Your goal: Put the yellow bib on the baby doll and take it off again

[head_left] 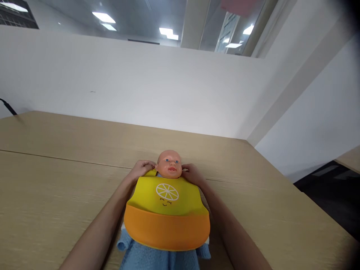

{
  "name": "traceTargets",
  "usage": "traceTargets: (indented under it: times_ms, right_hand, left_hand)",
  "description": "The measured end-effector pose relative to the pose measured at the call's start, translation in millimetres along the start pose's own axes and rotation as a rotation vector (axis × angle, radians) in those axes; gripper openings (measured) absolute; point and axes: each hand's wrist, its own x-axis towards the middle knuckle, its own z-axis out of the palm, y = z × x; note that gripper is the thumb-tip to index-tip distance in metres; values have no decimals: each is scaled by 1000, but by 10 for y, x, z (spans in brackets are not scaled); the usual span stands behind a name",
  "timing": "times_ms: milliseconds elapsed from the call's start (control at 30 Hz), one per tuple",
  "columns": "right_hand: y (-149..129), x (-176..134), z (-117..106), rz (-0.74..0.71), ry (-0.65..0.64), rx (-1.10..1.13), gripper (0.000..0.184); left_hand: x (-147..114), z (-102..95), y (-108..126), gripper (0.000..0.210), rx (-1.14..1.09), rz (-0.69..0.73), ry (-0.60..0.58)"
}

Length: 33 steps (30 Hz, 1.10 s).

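A baby doll [168, 164] lies face up on the table in blue fleecy clothes [157, 258]. Over its chest spreads a yellow bib [146, 191] with a lemon slice and a smiling face on it, and an orange catch pocket [167, 230] along the bottom. My left hand [142, 168] is closed on the bib's yellow neck strap beside the doll's head. On the other side, my right hand [193, 174] pinches the bib's neck part close to the doll's cheek; its fingertips are partly hidden. The strap ends behind the neck are out of sight.
The wooden table [70, 187] has a seam running across it behind the doll. A white wall [140, 82] with windows above stands at its far edge. At the far left is a black cable [9, 107]. A dark object [329, 187] is beyond the right edge.
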Motion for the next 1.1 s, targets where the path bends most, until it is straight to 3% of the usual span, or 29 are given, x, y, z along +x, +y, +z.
traceTargets:
  times_ms: [167, 267, 433, 600, 900, 1100]
  right_hand:
    - [26, -44, -34, -25, -61, -26, 32]
    - [150, -110, -24, -27, -43, 153, 34]
    - [370, -240, 23, -43, 81, 437, 17]
    - [390, -303, 60, -86, 25, 361, 31]
    - [279, -484, 127, -120, 182, 211, 26]
    - [261, -507, 156, -58, 236, 234, 31]
  left_hand:
    - [24, -116, -79, 18, 14, 52, -1]
    - [82, -209, -159, 29, 78, 102, -40]
    - [140, -291, -286, 39, -11, 47, -142]
    - [123, -284, -341, 42, 68, 120, -172]
    - [64, -259, -383, 26, 148, 174, -114]
    - [-10, -296, -428, 29, 182, 184, -163]
